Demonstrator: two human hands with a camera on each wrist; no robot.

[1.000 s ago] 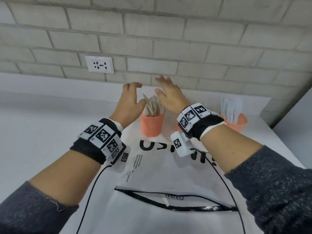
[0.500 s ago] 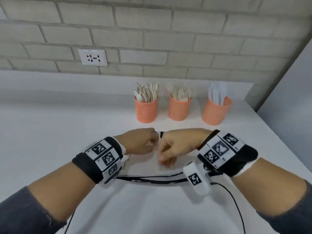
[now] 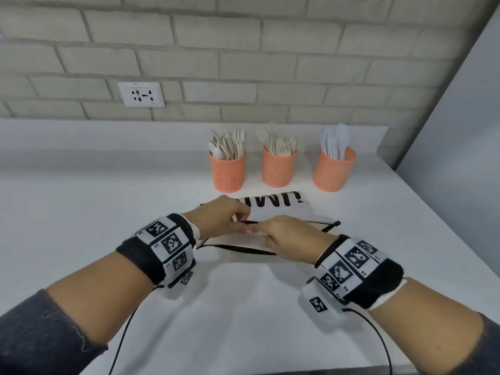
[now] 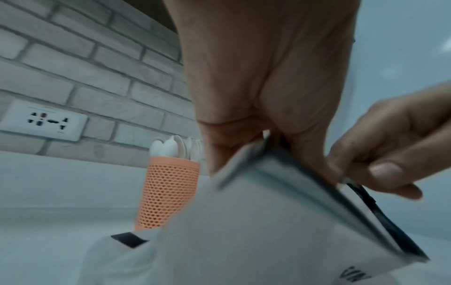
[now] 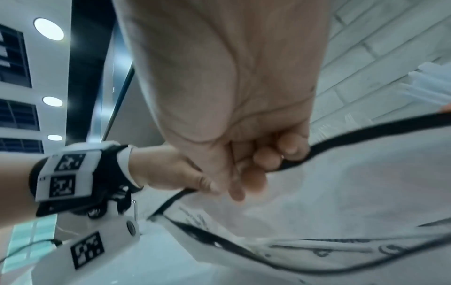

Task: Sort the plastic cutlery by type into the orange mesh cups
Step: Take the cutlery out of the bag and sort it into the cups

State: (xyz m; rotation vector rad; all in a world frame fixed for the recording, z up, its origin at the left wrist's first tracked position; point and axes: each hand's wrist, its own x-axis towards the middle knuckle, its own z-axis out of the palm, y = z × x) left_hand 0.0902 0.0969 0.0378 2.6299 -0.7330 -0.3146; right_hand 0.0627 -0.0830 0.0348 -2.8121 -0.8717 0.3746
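Both our hands have dropped from the cups at the back to the white zip bag point(image 3: 273, 209) at the front of the worktop point(image 3: 81, 212), where our left hand point(image 3: 224, 216) and right hand point(image 3: 286, 234) meet. Each grip is pinched closed on the bag's black zip edge point(image 3: 324, 226). Three orange mesh cups point(image 3: 278, 169) stand at twelve o'clock, well apart from the hands, holding spoons point(image 3: 227, 147), forks point(image 3: 281, 144) and clear cutlery point(image 3: 335, 142). Sorting looks done; we judge the bag is being closed, calling next for a steady pull along the zip. Our head view shows all three cups; the left wrist view shows one cup but the pinch close up; the right wrist view shows fingers point(image 5: 288, 146) curled round the black edge.
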